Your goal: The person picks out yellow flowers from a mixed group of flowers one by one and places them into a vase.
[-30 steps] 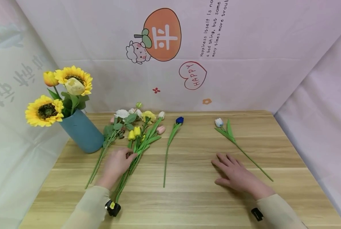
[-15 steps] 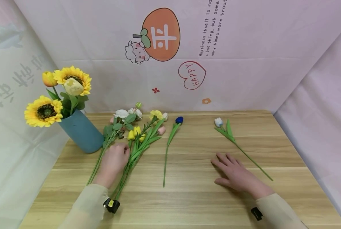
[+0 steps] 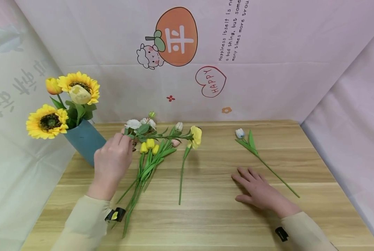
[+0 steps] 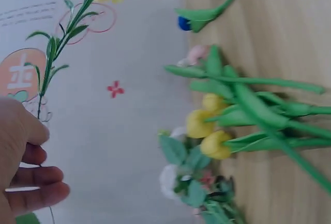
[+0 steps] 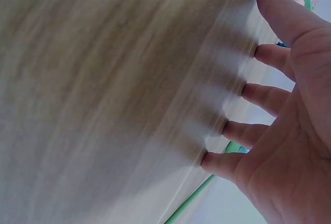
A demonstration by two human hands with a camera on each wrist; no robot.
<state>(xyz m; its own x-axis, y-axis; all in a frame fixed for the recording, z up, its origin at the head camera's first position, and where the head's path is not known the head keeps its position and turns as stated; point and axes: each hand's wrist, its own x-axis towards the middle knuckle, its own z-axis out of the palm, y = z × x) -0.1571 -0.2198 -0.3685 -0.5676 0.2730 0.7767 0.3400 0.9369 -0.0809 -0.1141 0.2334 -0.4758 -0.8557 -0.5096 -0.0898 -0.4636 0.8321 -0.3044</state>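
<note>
My left hand (image 3: 114,158) pinches the stem of a yellow carnation (image 3: 195,136) above the table. The flower points right, its leafy stem nearly level in the head view. In the left wrist view the thumb and fingers (image 4: 35,195) close round the thin stem. Below lie yellow tulips (image 3: 150,143) with crossed green stems, and white roses (image 3: 132,124) behind. A blue tulip (image 4: 184,23) lies partly hidden under the carnation. My right hand (image 3: 262,190) rests on the table, fingers spread, fingertips touching the wood, beside a white-and-blue tulip (image 3: 240,133).
A blue vase (image 3: 84,139) with sunflowers (image 3: 50,122) and tulips stands at the back left, partly behind my left hand. A printed cloth (image 3: 268,87) hangs behind the wooden table (image 3: 218,216). A pink tulip (image 3: 175,142) and a white tulip (image 3: 178,126) lie among the stems.
My left hand has drawn the yellow carnation out of the pile and lifted it, moving up and left. The flower head has swung right over the blue tulip. My right hand stays put.
</note>
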